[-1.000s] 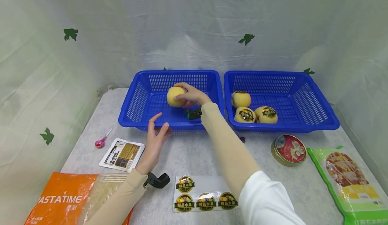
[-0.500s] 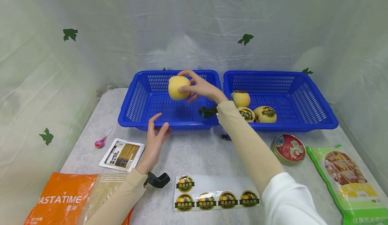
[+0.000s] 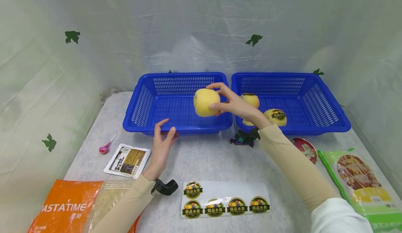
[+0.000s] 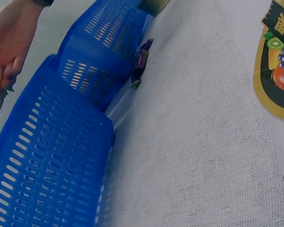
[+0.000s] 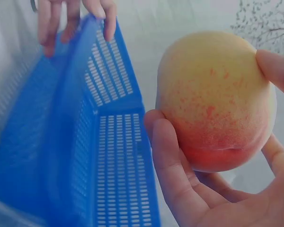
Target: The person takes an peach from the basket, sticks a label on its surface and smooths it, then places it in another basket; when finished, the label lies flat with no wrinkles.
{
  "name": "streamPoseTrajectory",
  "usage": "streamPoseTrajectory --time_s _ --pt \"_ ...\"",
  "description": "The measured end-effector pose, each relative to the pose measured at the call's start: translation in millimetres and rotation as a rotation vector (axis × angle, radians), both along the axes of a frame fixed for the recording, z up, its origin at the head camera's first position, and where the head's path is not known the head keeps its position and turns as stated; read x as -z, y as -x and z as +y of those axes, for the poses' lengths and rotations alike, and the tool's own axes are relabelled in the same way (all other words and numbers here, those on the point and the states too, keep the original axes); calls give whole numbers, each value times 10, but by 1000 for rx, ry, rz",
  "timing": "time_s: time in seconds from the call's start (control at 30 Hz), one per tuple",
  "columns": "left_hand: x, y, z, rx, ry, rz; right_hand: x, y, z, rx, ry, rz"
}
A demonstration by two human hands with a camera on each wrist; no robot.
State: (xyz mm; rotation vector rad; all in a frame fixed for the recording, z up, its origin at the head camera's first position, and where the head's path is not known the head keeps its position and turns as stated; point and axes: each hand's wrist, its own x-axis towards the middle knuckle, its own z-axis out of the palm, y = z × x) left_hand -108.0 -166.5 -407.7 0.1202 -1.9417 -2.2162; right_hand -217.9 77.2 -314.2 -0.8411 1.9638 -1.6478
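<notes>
My right hand [image 3: 235, 104] holds a yellow peach [image 3: 205, 104] between thumb and fingers, over the right end of the left blue basket [image 3: 172, 104]. Its red-blushed side faces the right wrist camera, where the peach [image 5: 215, 104] looks bare of any label. My left hand [image 3: 161, 152] stays at that basket's front rim with thumb and index finger spread. Whether it touches the rim is unclear. In the right blue basket [image 3: 314, 104] lie a labelled peach [image 3: 275, 117] and another peach [image 3: 251, 100]; a third is mostly hidden by my right hand.
A sheet of round fruit stickers [image 3: 226, 189] lies at the front. A purple wrapped candy [image 3: 240, 142], red tin [image 3: 306, 150] and green food bag [image 3: 364, 180] are to the right. On the left are a lollipop [image 3: 105, 148], white packet [image 3: 128, 160] and orange bag [image 3: 66, 201].
My right hand has lifted the peach from within the left basket and carried it right and nearer to me. The left hand has hardly moved.
</notes>
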Motion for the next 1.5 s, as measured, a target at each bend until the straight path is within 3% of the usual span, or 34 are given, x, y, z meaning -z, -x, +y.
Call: streamPoseTrajectory --time_s 0.17,0.3,0.57,0.83,0.97,1.13,1.33,1.5 --pt "-100 -43 68 -8 24 -2 160 -179 207 -31 54 -15" --pt "-105 -46 88 -21 20 -3 252 -385 314 -53 61 -27" --pt "89 15 50 -69 30 17 442 -728 431 -68 33 -30" --pt "85 1 63 -61 52 19 787 -871 470 -79 4 -36" --pt "94 0 65 -45 59 29 863 -938 436 -35 -48 -30" --pt "91 -3 55 -40 64 29 872 -1013 352 56 -140 64" --pt "77 -17 48 -33 67 29 1169 -969 287 90 -229 155" --pt "76 -13 42 -18 74 26 1224 -960 293 98 -316 243"
